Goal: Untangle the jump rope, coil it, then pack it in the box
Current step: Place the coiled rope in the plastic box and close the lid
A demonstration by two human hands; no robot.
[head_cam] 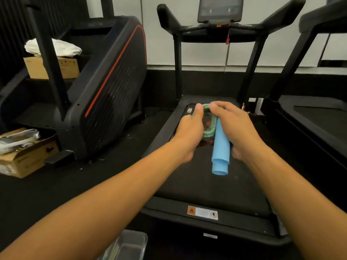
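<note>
Jump rope [208, 123] sits coiled btwn your hands, over the treadmill belt [197, 182]. Its blue handles [220, 151] lie side by side, long way running from you to the far end, free ends pointing back at you. Your right hand [233, 126] curls round handles & coil. Your left hand [189, 132] pinches the coil's top w/ thumb. A black box [185, 117] lies just under your left hand.
</note>
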